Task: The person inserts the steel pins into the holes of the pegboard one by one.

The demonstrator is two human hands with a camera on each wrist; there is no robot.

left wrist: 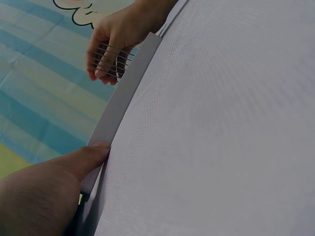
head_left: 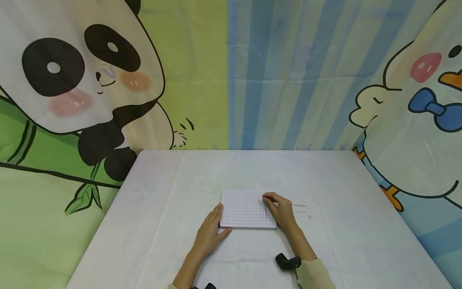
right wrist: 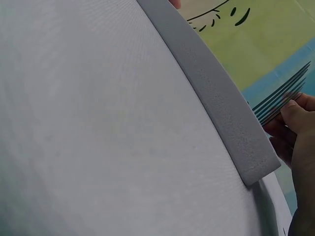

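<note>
A white square board [head_left: 240,208] with rows of small holes lies flat on the table. My left hand [head_left: 211,230] rests at its front left corner, fingers straight along the left side and thumb [left wrist: 93,156] against the front edge. Several thin metal rods [right wrist: 280,93] stand upright in a line near the board's right side. My right hand [head_left: 280,206] is over that side, pinching one thin rod between thumb and index finger near its upper part. Which rod it is, and whether its lower end sits in a hole, I cannot tell.
More thin rods [head_left: 299,212] lie on the white-covered table [head_left: 202,172], to the right of my right hand. A cloth backdrop [head_left: 288,76] with cartoon animals stands behind the table. A black wrist device [head_left: 288,262] is on my right wrist.
</note>
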